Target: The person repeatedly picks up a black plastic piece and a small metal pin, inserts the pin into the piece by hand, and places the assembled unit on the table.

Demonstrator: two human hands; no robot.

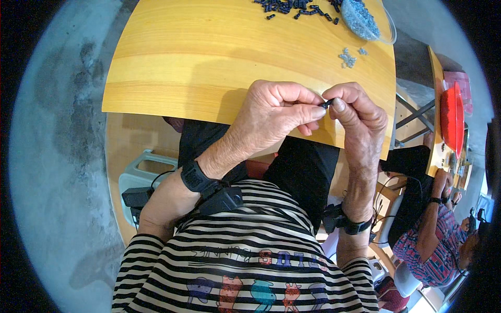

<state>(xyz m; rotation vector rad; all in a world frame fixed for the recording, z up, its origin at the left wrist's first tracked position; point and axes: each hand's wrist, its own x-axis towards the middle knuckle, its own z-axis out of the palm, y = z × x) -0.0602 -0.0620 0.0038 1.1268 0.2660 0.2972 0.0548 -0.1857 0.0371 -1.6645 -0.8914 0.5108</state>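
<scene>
Above the near edge of the yellow wooden table (172, 62), my left hand (279, 107) and my right hand (360, 112) meet fingertip to fingertip. Between them is a small black plastic piece (326, 104), pinched by thumb and forefinger on both sides. Fingers cover most of it, so its full shape is hidden. At the table's far side lies a pile of similar small black pieces (284, 6). Beside that pile stands a clear round bowl (389, 34) holding many small pale-blue translucent bits. A few loose clear bits (347, 58) lie on the tabletop nearer my right hand.
To the right, another person (430, 240) sits at a second table, which bears a red plastic basin (453, 120). A pale plastic stool (138, 175) stands below the table at my left. Black straps with small devices (222, 201) are on both my wrists.
</scene>
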